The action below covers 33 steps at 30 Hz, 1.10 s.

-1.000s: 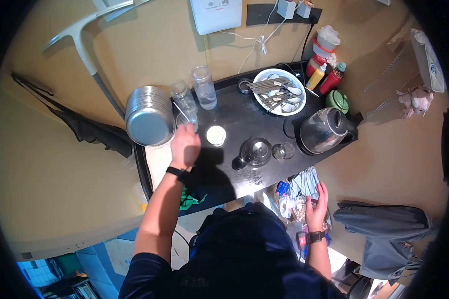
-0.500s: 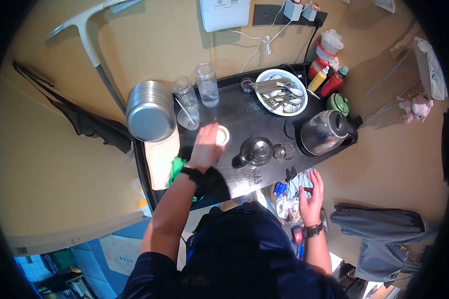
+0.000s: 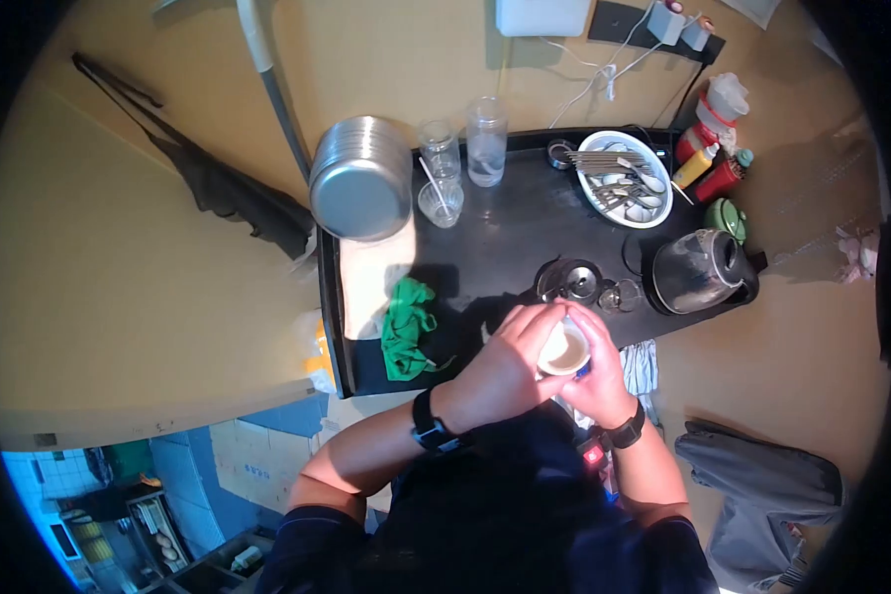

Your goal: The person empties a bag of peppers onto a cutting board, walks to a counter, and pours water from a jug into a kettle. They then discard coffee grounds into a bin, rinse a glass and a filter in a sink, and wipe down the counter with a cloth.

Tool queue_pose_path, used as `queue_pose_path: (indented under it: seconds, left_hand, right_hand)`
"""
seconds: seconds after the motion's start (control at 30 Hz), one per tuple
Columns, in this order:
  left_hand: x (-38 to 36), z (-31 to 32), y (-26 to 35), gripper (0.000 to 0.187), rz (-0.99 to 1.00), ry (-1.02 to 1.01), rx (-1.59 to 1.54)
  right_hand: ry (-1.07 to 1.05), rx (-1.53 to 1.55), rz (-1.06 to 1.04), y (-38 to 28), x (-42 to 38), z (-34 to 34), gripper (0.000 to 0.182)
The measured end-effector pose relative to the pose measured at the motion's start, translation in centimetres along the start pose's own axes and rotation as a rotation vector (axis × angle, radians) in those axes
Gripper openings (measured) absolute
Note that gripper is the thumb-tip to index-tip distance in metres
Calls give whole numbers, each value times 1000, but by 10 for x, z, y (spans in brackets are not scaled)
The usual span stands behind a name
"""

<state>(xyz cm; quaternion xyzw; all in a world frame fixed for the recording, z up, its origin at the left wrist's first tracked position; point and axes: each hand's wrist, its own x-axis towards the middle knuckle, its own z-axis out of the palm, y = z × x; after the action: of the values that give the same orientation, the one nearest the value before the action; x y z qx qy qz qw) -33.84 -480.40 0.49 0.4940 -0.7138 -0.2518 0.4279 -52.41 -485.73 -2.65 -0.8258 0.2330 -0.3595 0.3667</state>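
Close to my body, at the table's front edge, a small white cup (image 3: 564,349) is between my two hands. My left hand (image 3: 500,364) is closed around its left side, fingers curving over the far rim. On the other side, my right hand (image 3: 601,374) wraps the cup, its fingertips meeting the left ones. Just beyond the hands stands a glass teapot (image 3: 571,281) with a metal-looking lid, partly covered by my fingers. Beside it is a small clear glass cup (image 3: 621,295).
On the black table (image 3: 525,233) stand stacked metal plates (image 3: 361,183), clear jars (image 3: 486,144), a glass with a straw (image 3: 442,204), and a white bowl (image 3: 624,216) of cutlery. An electric kettle (image 3: 698,272) is at right; a green cloth (image 3: 406,332) lies at left.
The white cup has left the tabletop and come toward my body in my left hand. My right hand has risen from below the table edge to join it. The view has shifted left.
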Motion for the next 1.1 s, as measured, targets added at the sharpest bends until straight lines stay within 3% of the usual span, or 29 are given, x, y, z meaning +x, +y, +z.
queue_pose_path:
  seconds: [0.07, 0.13, 0.17, 0.23, 0.33, 0.4, 0.5, 0.6, 0.67, 0.8, 0.87, 0.93, 1.0, 1.07, 1.1]
  left_hand:
    - [-8, 0, -5, 83, -19, 32, -39]
    - [-20, -13, -13, 80, -252, 24, -381]
    - [-31, -21, -26, 70, -169, 133, -110]
    - [-61, -36, -64, 46, -345, 247, 430]
    - [-102, -37, -111, 49, -582, 189, 892]
    - [-115, -33, -135, 48, -576, 36, 875]
    - [-113, -26, -146, 49, -490, 8, 780]
    - [-72, -20, -124, 47, -394, 171, 660]
    - [-48, -6, -139, 46, -398, 197, 643]
    - [-14, 22, -190, 50, -489, 58, 714]
    - [1, 28, -201, 49, -316, 36, 687]
    - [22, 38, -216, 46, -315, -1, 666]
    - [43, 50, -245, 44, -149, 67, 714]
    - [78, 54, -250, 44, -174, -26, 720]
    - [89, 60, -256, 44, -155, 69, 678]
  right_hand:
    - [36, -28, 53, 2, -7, 4, 81]
    - [60, 53, 145, 7, -21, 5, 82]
    - [94, 131, 232, 10, -29, 4, 84]
    - [130, 190, 314, 15, -45, -1, 86]
    - [193, 204, 437, 22, -71, -10, 89]
    - [275, 177, 563, 26, -87, -14, 90]
    - [324, 168, 603, 24, -104, -22, 89]
    - [381, 175, 622, 20, -114, -27, 87]
    - [390, 73, 619, 19, -121, -32, 85]
    - [447, 47, 673, 14, -135, -38, 85]
    - [477, 34, 686, 13, -145, -40, 86]
    - [502, 25, 716, 14, -157, -40, 88]
    - [522, 32, 737, 15, -166, -42, 88]
    - [529, 9, 735, 13, -171, -45, 87]
    - [571, 65, 762, 8, -169, -45, 87]
